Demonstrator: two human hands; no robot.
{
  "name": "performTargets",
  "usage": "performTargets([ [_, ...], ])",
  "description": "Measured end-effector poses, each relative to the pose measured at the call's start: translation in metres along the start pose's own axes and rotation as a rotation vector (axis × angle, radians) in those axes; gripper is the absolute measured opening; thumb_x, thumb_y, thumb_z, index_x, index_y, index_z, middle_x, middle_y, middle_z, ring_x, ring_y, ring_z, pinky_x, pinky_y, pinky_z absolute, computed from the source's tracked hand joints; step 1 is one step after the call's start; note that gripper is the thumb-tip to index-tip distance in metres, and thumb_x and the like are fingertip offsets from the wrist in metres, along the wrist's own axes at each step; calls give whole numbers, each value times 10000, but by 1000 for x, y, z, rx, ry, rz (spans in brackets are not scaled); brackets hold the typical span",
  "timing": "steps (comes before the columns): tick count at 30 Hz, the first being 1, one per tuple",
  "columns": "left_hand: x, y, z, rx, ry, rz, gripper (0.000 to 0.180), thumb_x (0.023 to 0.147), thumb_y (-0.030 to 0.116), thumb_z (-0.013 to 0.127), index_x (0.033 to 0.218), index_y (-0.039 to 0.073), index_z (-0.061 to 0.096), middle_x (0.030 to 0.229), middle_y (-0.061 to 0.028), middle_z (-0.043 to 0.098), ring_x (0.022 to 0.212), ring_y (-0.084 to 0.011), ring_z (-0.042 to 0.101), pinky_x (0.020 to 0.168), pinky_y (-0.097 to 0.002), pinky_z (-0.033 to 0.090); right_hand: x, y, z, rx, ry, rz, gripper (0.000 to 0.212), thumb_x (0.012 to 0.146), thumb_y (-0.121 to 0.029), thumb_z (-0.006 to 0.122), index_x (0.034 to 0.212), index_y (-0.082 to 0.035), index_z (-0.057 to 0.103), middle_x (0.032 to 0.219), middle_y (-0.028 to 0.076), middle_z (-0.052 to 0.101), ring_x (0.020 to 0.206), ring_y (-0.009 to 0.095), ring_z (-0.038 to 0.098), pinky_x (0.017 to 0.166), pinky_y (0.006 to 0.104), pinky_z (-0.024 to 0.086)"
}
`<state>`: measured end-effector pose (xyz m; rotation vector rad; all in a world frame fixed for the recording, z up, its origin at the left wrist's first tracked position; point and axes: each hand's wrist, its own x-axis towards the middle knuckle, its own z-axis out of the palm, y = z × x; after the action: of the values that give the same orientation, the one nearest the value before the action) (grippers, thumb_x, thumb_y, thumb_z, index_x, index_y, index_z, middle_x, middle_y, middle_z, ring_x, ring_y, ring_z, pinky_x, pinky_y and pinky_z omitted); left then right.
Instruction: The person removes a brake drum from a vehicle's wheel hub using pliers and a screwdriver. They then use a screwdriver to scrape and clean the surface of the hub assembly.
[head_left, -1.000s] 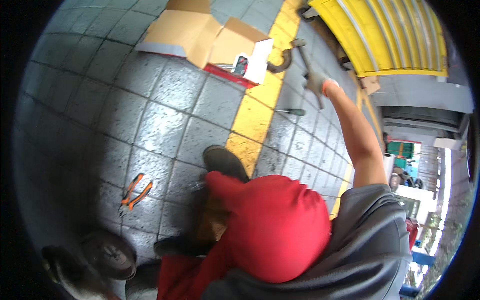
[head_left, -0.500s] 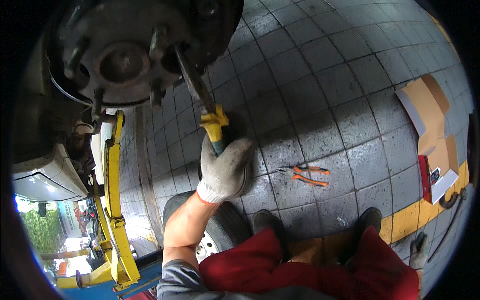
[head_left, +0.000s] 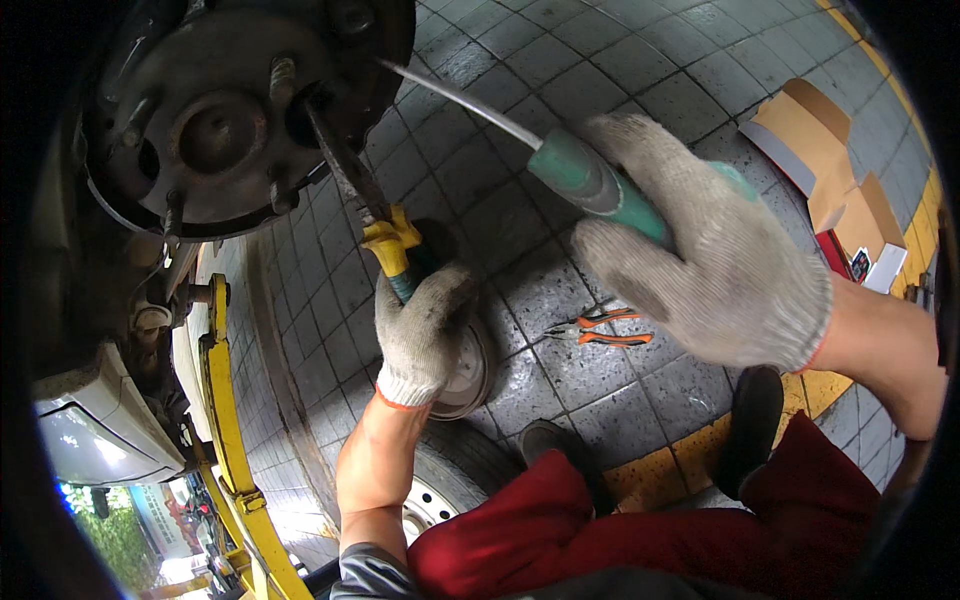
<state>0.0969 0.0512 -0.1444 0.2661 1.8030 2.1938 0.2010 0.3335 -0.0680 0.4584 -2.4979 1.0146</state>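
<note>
Head view: a dark wheel hub (head_left: 225, 100), upper left.
The left grip (head_left: 425, 335) is closed around a yellow-and-green-handled tool (head_left: 350, 183), its far end at a hub hole; the right grip (head_left: 720, 250) clasps a green-handled screwdriver (head_left: 565, 163), shaft toward the hub's rim. Orange-handled pliers (head_left: 575, 328) lie on the floor (head_left: 650, 400).

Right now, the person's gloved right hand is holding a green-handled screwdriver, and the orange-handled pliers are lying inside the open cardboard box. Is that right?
Not quite: the head view shows the orange-handled pliers lying on the tiled floor, to the left of the open cardboard box. The gloved right hand does hold a green-handled screwdriver.
</note>
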Motion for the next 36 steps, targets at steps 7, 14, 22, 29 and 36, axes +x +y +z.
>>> performTargets([
  [7, -3, 17, 13, 134, -5, -60, 420, 899, -37, 675, 1286, 60, 544, 971, -38, 653, 801, -144, 648, 717, -269, 548, 21, 0, 35, -103, 225, -112, 280, 877, -12, 667, 1149, 44, 636, 1183, 244, 571, 907, 276, 680, 727, 362, 598],
  [14, -5, 23, 19, 128, -48, -70, 395, 901, -32, 680, 1266, 40, 549, 961, -21, 645, 779, -109, 621, 696, -247, 521, 35, -16, 53, 341, 256, 225, 327, 893, -23, 655, 1205, 59, 599, 1197, 213, 577, 1027, 296, 649, 843, 375, 564],
  [22, -9, 43, 45, 27, 29, -176, 405, 916, -47, 660, 1296, 4, 532, 1050, -57, 666, 879, -130, 664, 782, -262, 553, 40, -21, 57, 124, 300, 41, 181, 901, -50, 678, 1074, 2, 687, 1218, 220, 571, 957, 312, 640, 824, 391, 555],
  [29, -9, 38, 55, -4, -31, -111, 344, 918, -30, 671, 1241, -4, 556, 1048, -65, 673, 902, -140, 672, 809, -283, 564, 38, -25, 62, 44, 287, 16, 222, 838, -83, 686, 1047, -7, 697, 1215, 214, 566, 911, 311, 638, 716, 375, 557],
  [36, -6, 32, 55, 37, -79, -115, 274, 898, -8, 665, 1159, 20, 589, 979, -43, 667, 851, -120, 635, 774, -276, 537, 36, -37, 60, 80, 221, 232, 249, 817, -78, 690, 1061, -33, 708, 1190, 175, 589, 929, 305, 644, 756, 359, 561],
])
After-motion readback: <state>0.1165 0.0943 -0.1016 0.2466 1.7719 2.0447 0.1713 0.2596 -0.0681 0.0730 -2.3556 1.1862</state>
